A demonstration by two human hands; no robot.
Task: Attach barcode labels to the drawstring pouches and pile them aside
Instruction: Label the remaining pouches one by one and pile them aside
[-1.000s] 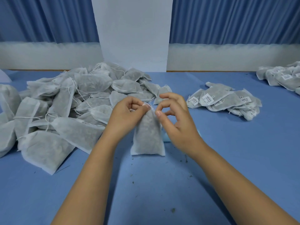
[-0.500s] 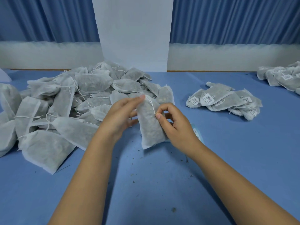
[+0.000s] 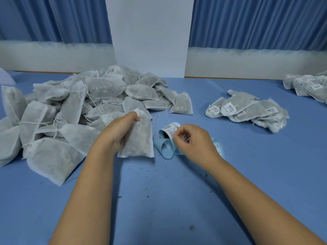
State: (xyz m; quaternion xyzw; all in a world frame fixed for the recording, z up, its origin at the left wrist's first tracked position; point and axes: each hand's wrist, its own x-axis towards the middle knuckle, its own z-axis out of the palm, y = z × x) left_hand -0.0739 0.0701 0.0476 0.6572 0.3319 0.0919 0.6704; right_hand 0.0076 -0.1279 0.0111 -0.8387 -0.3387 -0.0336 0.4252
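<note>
Head view, nearest first: dark herb crumbs (image 3: 191,227) are lying scattered on the blue table (image 3: 159,200), and both bare forearms are reaching forward over them. The left hand (image 3: 122,131) is gripping a filled drawstring pouch (image 3: 139,140) by its top edge, fingers curled round the gathered neck, and the pouch is standing upright with its bottom edge touching the table, just in front of the big heap. Just to its right, the right hand (image 3: 192,140) is pinching the edge of the label strip (image 3: 167,147), a curling ribbon of pale blue backing paper that is carrying white barcode labels (image 3: 170,128) on its upper loop. Further back on the left, the heap of unlabelled pouches (image 3: 79,106) is sprawling across the table, strings trailing, with one lone pouch (image 3: 182,105) lying at its right edge. Off to the right, well apart, a smaller pile of labelled pouches (image 3: 247,110) is showing barcodes face up, and another labelled pile (image 3: 307,85) is sitting at the far right edge. Behind everything, a white pillar (image 3: 150,36) is standing between blue curtains (image 3: 256,22).
</note>
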